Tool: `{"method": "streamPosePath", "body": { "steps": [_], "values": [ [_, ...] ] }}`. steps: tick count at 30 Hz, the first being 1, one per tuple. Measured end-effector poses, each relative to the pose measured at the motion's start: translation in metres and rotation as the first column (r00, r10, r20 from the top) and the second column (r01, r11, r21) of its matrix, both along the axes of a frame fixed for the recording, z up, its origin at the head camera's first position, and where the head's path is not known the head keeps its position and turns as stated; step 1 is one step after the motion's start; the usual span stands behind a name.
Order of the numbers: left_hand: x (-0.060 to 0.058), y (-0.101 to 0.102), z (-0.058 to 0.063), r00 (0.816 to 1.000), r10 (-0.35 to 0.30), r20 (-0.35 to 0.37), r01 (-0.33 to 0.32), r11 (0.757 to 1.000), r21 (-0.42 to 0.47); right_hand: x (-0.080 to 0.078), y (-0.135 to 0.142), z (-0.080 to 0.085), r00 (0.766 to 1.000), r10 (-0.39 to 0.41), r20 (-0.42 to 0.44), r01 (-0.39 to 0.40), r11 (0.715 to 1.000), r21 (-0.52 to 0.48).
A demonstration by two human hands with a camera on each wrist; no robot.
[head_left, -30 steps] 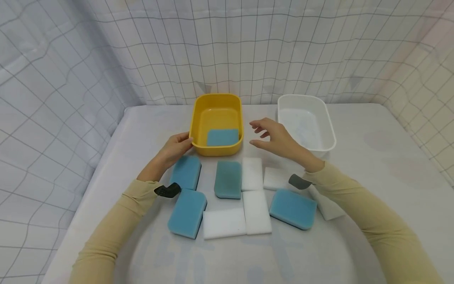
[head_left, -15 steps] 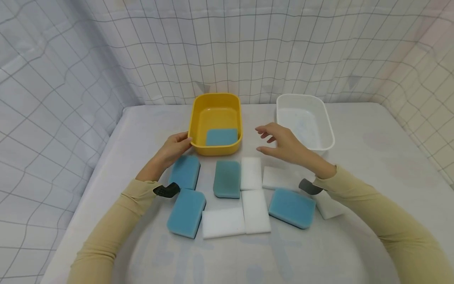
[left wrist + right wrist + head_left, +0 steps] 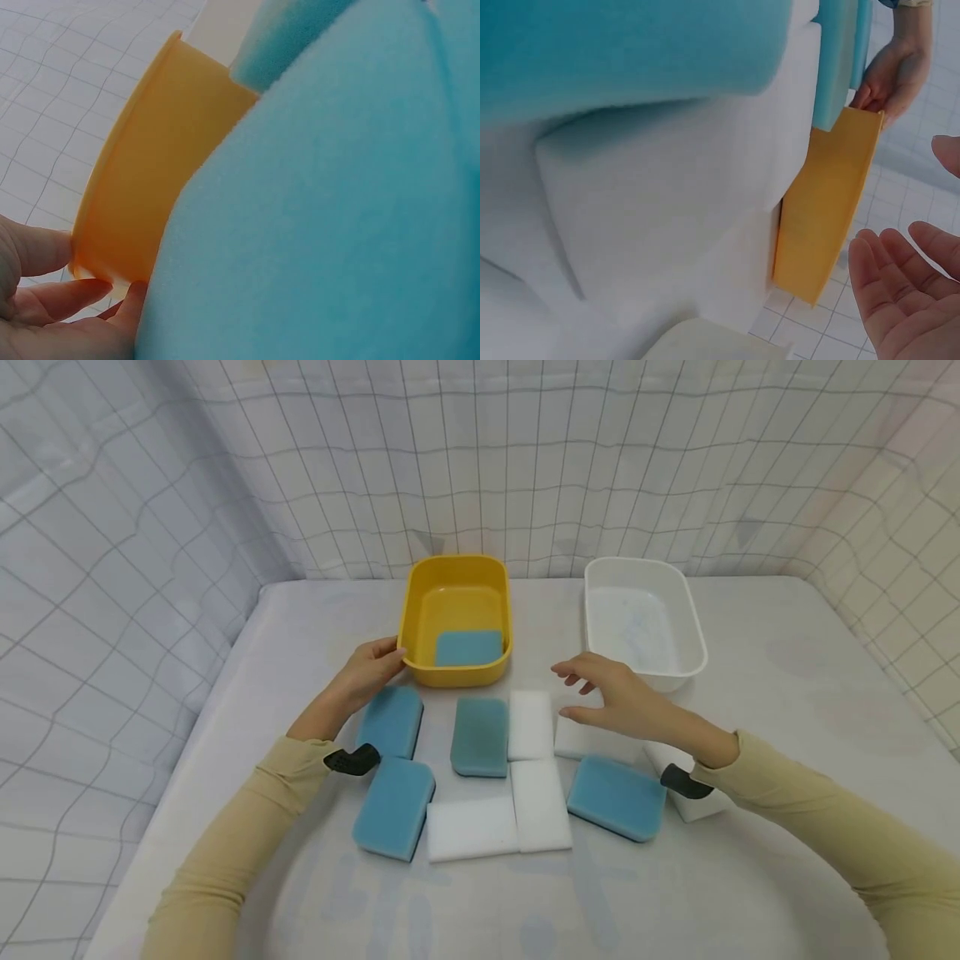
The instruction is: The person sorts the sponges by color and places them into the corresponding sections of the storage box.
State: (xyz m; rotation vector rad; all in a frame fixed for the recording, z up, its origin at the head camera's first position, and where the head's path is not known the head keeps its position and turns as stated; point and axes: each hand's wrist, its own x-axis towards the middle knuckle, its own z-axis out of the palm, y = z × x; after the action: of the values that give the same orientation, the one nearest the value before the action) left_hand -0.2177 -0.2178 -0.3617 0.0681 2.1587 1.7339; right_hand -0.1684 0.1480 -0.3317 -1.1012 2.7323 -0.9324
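Observation:
A yellow plastic tub (image 3: 459, 677) stands at the table's back, a blue sponge (image 3: 468, 648) flat inside it. My left hand (image 3: 367, 673) grips the tub's left front corner, thumb at the rim and fingers against the outer wall, as the left wrist view also shows. My right hand (image 3: 626, 703) hovers with nothing in it, fingers spread from the thumb, over the white sponge pads (image 3: 585, 742) and in front of the white tub (image 3: 670, 682). In the right wrist view, the fingers of my right hand (image 3: 911, 300) are apart from everything.
Two blue sponges (image 3: 394, 810) lie at the left, a teal one (image 3: 480, 737) at the centre, and another blue sponge (image 3: 618, 798) at the right. Several white pads (image 3: 542, 806) lie among them. A gridded curtain (image 3: 480, 460) hangs behind the table (image 3: 795, 652).
My right hand has moved right and toward me, from beside the yellow tub to over the white pads. My left hand keeps its grip on the tub.

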Motion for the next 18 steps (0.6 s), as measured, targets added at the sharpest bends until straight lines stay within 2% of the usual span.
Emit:
{"method": "streamPosePath", "body": {
  "steps": [5,18],
  "values": [
    [0.000,0.000,0.001,1.000,0.005,0.007,-0.005,1.000,-0.017,0.007,0.002,-0.002,0.999,0.003,0.037,-0.004,1.000,0.026],
    [0.001,0.002,0.003,1.000,0.010,0.017,-0.009,1.000,-0.023,0.027,0.015,-0.008,0.999,0.000,0.036,-0.002,0.998,0.062]
  ]
}}
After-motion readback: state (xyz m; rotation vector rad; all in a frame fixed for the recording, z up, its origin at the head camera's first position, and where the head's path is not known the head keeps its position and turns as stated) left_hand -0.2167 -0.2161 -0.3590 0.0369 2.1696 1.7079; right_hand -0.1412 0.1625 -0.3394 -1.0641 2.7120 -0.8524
